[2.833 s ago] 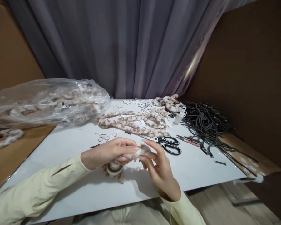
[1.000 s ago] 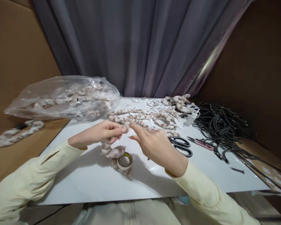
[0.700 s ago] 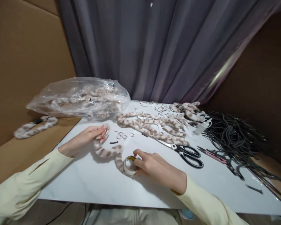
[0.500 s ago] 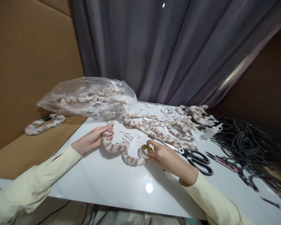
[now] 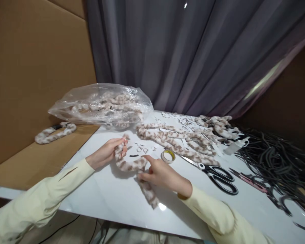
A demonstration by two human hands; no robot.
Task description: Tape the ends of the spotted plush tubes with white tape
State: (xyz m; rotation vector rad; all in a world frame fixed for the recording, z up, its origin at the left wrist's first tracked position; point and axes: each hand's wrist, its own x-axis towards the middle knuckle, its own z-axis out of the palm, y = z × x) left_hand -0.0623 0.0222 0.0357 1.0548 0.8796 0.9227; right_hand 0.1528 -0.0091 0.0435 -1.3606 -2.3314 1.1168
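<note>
A fluffy white and brown spotted strip (image 5: 127,165) curves over the white table. My left hand (image 5: 109,151) pinches its upper end, where a small metal piece shows between the fingertips. Around the strip's middle, my right hand (image 5: 159,171) has its thumb and forefinger, and the loose end hangs below toward the table's front. A roll of tape (image 5: 168,156) lies just beyond my right hand. Near the strip are a short black piece (image 5: 134,156) and several small metal rings and clasps (image 5: 142,149).
Behind are a clear plastic bag (image 5: 101,105) of fluffy strips and more spotted strips (image 5: 173,142). To the right lie black scissors (image 5: 220,178), pink-handled snips (image 5: 251,182), a white bottle (image 5: 235,146) and black cords (image 5: 274,156). A fluffy loop (image 5: 54,133) rests on cardboard at left.
My right hand has let go of the tape roll, now on the table, and moved left onto the strip's middle. The strip's free end has swung down. A short black piece now shows.
</note>
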